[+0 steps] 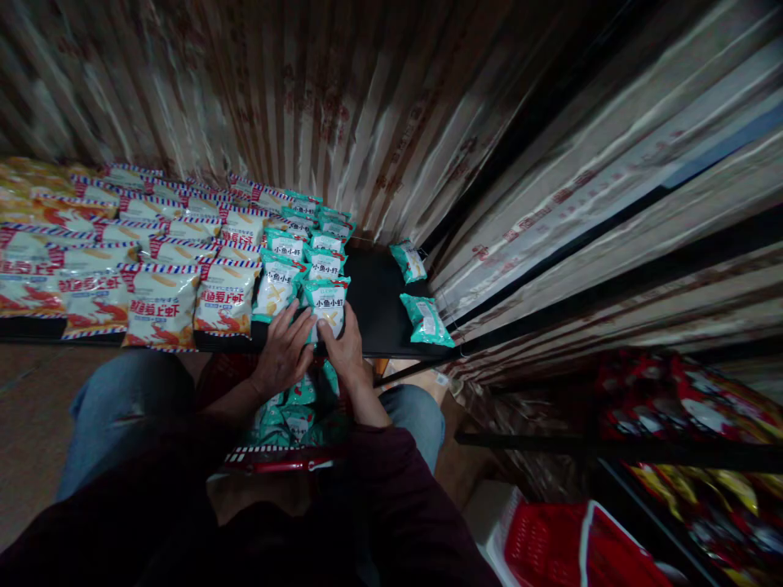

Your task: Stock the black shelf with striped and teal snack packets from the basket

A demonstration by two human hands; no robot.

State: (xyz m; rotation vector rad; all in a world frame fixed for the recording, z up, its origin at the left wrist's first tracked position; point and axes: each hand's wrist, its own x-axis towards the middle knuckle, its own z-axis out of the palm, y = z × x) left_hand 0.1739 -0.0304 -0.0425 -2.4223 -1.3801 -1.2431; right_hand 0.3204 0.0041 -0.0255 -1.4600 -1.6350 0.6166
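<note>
A teal-and-white snack bag (329, 303) stands at the front of a double row on the black shelf. My right hand (346, 349) grips its lower right side, thumb across the front. Against the lower left of this bag lies my left hand (286, 346), its fingers stretched out and its palm holding nothing. The neighbouring teal snack bag (276, 287) is just beyond the left fingertips. Below both hands, between my knees, a red basket (269, 466) contains more teal bags (298, 420), partly covered by my forearms.
Rows of red-and-white snack bags (162, 308) fill the shelf's left side. Two teal bags, one nearer (426, 319) and one farther (409, 261), lie at the right end of the black shelf (376, 306). Wrapped stacks rise behind. Another red basket (550, 542) stands at lower right.
</note>
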